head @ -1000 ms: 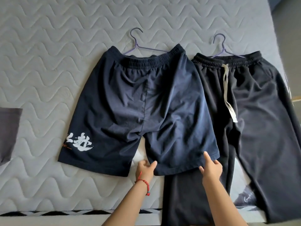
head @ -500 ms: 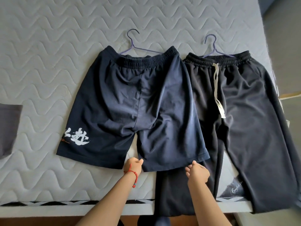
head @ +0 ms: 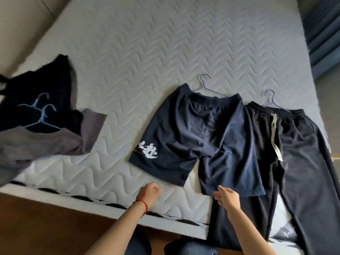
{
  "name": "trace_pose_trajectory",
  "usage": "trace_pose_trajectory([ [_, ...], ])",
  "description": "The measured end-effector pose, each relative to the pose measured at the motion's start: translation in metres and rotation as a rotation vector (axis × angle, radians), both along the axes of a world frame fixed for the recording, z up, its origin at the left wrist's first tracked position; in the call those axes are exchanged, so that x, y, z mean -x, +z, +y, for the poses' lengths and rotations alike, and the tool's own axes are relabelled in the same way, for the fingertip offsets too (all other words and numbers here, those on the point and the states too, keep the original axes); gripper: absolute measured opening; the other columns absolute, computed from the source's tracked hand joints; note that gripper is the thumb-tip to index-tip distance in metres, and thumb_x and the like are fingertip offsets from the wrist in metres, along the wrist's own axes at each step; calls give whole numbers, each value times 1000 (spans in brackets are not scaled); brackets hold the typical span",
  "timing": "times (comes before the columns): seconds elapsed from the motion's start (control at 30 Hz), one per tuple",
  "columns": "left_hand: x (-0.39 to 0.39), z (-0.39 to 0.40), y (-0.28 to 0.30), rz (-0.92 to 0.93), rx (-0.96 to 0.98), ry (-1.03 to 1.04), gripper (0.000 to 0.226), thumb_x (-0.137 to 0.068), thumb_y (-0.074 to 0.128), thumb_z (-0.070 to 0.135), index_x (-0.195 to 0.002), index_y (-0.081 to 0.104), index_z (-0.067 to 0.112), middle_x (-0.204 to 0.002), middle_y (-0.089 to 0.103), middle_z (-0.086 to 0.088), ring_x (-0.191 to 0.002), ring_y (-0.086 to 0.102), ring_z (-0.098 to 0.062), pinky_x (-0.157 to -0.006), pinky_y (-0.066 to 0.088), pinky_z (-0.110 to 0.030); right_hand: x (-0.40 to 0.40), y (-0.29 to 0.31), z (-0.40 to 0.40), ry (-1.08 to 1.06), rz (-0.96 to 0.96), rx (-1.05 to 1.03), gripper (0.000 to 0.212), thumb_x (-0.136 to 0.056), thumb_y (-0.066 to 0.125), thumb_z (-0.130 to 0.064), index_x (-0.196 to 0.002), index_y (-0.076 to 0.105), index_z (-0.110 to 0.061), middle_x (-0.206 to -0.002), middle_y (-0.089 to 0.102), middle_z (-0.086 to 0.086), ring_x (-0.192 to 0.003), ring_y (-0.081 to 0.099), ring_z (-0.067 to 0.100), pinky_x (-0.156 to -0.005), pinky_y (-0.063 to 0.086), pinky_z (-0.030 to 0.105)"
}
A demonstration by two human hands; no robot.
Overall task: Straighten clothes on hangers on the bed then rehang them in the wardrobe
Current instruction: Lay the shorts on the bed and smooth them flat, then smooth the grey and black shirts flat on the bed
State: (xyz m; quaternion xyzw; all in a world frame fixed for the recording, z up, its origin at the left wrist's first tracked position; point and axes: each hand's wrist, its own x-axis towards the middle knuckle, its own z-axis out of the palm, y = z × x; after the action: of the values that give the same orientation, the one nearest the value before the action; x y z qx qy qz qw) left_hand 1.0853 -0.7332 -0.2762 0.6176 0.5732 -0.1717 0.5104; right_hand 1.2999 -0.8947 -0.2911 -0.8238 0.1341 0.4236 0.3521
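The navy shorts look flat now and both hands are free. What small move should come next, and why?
Probably reach the left hand toward the dark pile at the left of the bed. The navy shorts and black trousers lie smooth on their hangers; the pile is still crumpled, hangers on top.
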Motion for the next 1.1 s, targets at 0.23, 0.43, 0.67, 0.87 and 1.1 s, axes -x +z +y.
trace_pose_trajectory([
  [0.23, 227, 27, 19, -116, -22, 386, 20, -75, 59, 25, -57, 55, 19, -48, 55, 9, -60, 56, -22, -66, 45, -32, 154, 33, 73, 335, 2, -46, 12, -93, 51, -14, -96, 58, -5, -87, 65, 15, -73, 59, 25, -61, 43, 29],
  [0.43, 414, 32, 36, -36, -85, 713, 32, -86, 54, -2, -58, 52, 14, -55, 55, -3, -60, 52, -19, -65, 41, -31, 278, 41, 143, 668, 52, -9, 11, -91, 54, -10, -84, 60, -3, -69, 61, 11, -59, 54, 22, -54, 38, 27],
  [0.67, 495, 58, 42, -54, -54, 898, 26, -88, 53, 8, -63, 51, 13, -60, 55, -5, -60, 50, -21, -65, 40, -30, 348, 22, 216, 1041, -4, 66, 24, -83, 60, -12, -60, 62, -19, -62, 63, 5, -72, 61, 32, -79, 49, 46],
  [0.87, 508, 117, 15, -111, -20, 890, 21, -61, 52, 40, -65, 57, 20, -58, 61, 4, -65, 58, -22, -74, 48, -37, 373, 20, 276, 985, 32, 99, 20, -86, 58, -5, -67, 60, -10, -62, 60, 10, -54, 55, 20, -56, 45, 26],
  [1.1, 525, 210, 22, 0, 65, 785, 23, -90, 51, 13, -68, 55, 13, -63, 58, -2, -59, 51, -15, -63, 42, -25, 392, -6, 354, 963, 73, 177, 18, -88, 54, -8, -71, 59, -8, -60, 59, 6, -55, 53, 19, -50, 38, 23],
])
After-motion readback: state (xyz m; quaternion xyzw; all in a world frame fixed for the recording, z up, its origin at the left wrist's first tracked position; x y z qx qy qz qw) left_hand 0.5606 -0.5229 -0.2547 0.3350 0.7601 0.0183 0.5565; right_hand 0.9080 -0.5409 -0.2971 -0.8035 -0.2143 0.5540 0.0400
